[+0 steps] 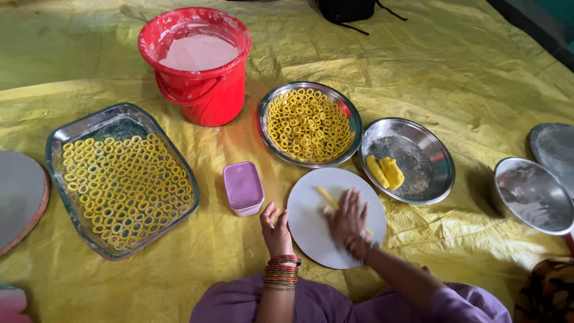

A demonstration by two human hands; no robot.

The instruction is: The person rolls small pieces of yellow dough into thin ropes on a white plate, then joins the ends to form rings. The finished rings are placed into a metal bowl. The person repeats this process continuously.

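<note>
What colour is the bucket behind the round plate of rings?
Red bucket, clearest in the head view.

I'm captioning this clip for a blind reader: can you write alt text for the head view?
Seen from above, the right hand presses flat on a yellow dough strip on a round white board, while the left hand rests at its edge. Around it on a yellow sheet sit a rectangular tray and round plate of yellow dough rings, and a red bucket.

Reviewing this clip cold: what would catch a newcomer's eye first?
Probably the red bucket of white powder at top centre, then the yellow dough rings filling the rectangular steel tray on the left and the round steel plate beside the bucket. Near the bottom, the right hand lies blurred on a white round board, the left hand at its edge.
</note>
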